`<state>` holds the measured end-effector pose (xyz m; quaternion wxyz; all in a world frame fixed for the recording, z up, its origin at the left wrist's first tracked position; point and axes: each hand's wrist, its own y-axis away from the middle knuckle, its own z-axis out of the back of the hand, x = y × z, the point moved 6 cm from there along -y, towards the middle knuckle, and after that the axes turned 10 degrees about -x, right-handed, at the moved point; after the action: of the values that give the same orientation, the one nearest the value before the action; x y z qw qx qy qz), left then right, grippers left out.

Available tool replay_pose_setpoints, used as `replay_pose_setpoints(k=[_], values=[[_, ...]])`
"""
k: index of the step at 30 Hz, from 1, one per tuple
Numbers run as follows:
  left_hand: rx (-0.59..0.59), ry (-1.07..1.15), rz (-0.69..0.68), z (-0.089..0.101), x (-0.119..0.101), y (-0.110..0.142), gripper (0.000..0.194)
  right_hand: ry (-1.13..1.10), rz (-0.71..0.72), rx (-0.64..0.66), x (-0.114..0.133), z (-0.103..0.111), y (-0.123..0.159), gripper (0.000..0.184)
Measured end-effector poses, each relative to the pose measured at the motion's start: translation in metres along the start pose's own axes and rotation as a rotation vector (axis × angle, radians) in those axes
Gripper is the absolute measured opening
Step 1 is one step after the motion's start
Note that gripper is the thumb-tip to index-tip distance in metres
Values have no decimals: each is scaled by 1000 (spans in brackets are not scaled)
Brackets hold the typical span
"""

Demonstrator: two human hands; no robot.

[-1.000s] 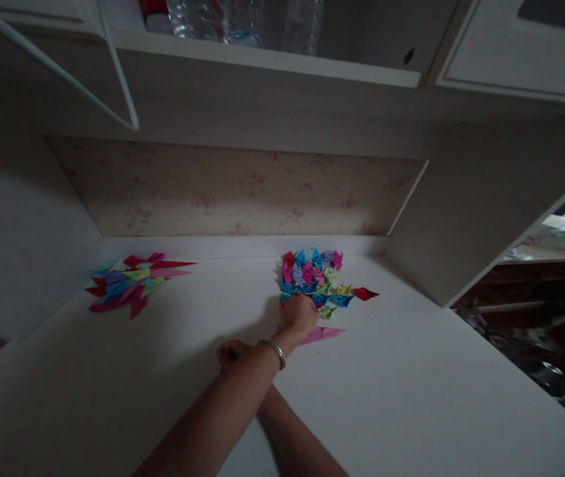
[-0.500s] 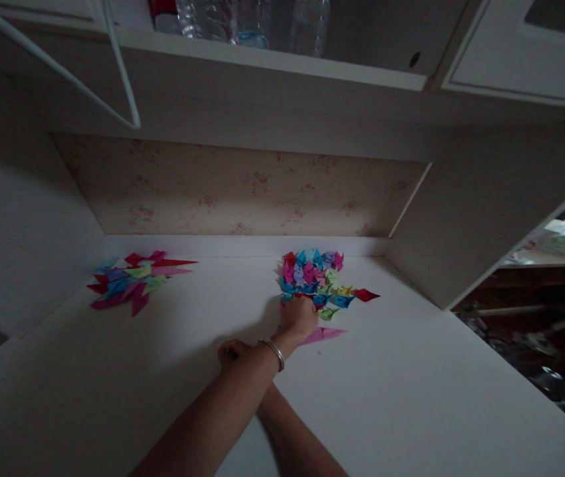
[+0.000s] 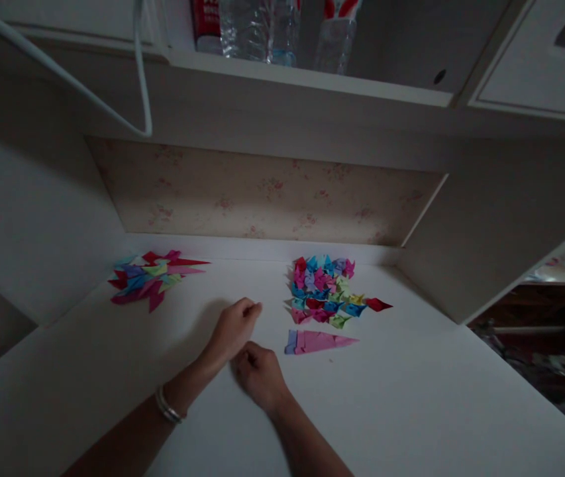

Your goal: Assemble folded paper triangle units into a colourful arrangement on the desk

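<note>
My left hand (image 3: 235,324), with a silver bracelet on the wrist, is closed just above the white desktop (image 3: 411,397). My right hand (image 3: 261,376) rests on the desktop below and to the right, fingers curled in. No paper shows in either hand. To their right is a tight cluster of small folded paper pieces (image 3: 319,281) in pink, blue, purple, green and yellow. One red folded piece (image 3: 378,304) points out at its right end. In front of the cluster lies a long pink paper cone (image 3: 324,341) with a lilac paper end (image 3: 291,342).
At the back left lies another pile of pointed coloured papers (image 3: 155,278). A shelf (image 3: 312,78) with clear plastic bottles (image 3: 245,30) overhangs the desk. From the upper left a white cable (image 3: 88,96) loops down. Side panels (image 3: 501,212) flank the desktop.
My left hand has drawn back from the paper cluster to the left, uncovering the cluster's lower part and the cone's lilac end. The view has shifted slightly, and my arms no longer cross.
</note>
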<state>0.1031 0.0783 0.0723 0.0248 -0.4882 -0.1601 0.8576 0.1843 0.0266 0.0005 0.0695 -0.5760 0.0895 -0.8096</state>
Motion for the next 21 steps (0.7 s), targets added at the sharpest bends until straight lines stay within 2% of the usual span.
replay_pose_setpoints(k=[2, 5, 8, 11, 16, 19, 21], values=[[-65, -16, 87, 30, 38, 3, 36, -8, 6, -5, 3, 0, 0, 26], [-78, 1, 214, 62, 88, 19, 36, -3, -10, -9, 2, -1, 1, 24], [-50, 36, 311, 78, 115, 37, 37, -10, -39, -4, 0, -2, 2, 25], [-12, 96, 325, 81, 117, 42, 40, 0, -63, 1, -2, -4, 3, 26], [115, 146, 301, 76, 111, 36, 37, 53, -120, 29, -3, -10, -1, 28], [149, 167, 292, 76, 113, 35, 33, 84, -157, 97, 1, -21, -19, 28], [162, 170, 278, 76, 116, 36, 33, 104, -143, 139, 8, -35, -42, 29]])
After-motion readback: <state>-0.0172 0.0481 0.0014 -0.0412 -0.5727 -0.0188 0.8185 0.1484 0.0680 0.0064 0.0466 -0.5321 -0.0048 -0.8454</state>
